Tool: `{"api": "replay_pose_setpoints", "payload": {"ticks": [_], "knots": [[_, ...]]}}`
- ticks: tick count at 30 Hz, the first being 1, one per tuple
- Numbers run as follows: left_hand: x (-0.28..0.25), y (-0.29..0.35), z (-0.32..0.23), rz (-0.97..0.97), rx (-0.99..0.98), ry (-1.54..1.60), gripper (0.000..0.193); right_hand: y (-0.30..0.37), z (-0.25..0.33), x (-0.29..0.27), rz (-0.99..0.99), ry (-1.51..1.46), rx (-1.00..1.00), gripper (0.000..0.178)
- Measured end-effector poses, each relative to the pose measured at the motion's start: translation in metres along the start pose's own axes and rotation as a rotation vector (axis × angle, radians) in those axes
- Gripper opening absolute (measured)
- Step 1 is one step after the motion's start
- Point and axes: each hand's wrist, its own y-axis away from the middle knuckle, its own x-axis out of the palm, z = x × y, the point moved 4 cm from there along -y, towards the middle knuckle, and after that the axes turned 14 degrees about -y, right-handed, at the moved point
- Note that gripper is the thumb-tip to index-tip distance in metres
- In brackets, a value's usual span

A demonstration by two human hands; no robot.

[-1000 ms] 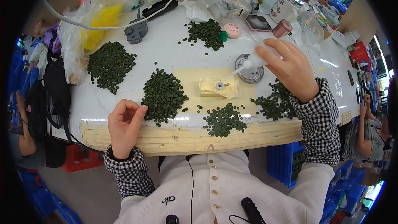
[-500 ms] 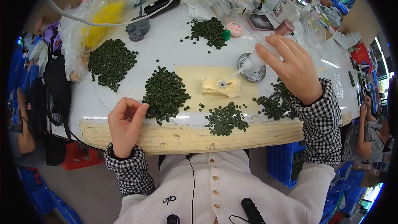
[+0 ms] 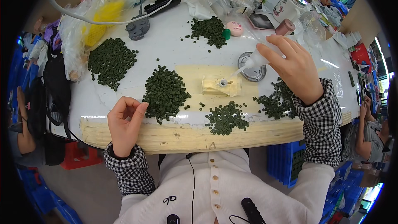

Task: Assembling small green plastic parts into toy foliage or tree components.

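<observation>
A: What is held by the right hand?

B: A white bottle is gripped by its fingers and kept tilted, the thin nozzle being aimed down and to the left.

A: Where is it held?

B: Over the desk, with the round lid partly covered by it in this view. The nozzle's tip is held near the peg on the yellowish block; whether the peg is touched cannot be made out.

A: And the left hand?

B: It is held near the front edge, just beside the middle pile of green pieces. Its fingers are curled, thumb and forefinger close together; whether a piece is pinched cannot be seen.

A: Are other pieces heaped nearby?

B: A front pile is spread between block and front edge; the right pile is partly hidden by the sleeve.
</observation>
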Motion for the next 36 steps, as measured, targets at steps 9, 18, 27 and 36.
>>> {"api": "replay_pose_setpoints", "payload": {"ticks": [9, 18, 27, 36], "knots": [[-0.001, 0.003, -0.01, -0.131, 0.22, -0.146, 0.011, 0.02, -0.089, 0.039, -0.078, -0.606, 0.551, 0.028], [0.056, 0.041, -0.079, 0.101, 0.664, -0.517, 0.034, 0.046, -0.129, 0.068, 0.003, -0.455, 0.786, 0.047], [0.079, 0.044, -0.076, 0.131, 0.73, -0.643, 0.042, 0.061, -0.059, 0.011, -0.112, -0.483, 0.708, 0.021], [0.098, 0.047, -0.077, 0.222, 0.648, -0.644, 0.057, 0.054, 0.115, 0.046, 0.07, -0.68, 0.206, 0.039]]}}
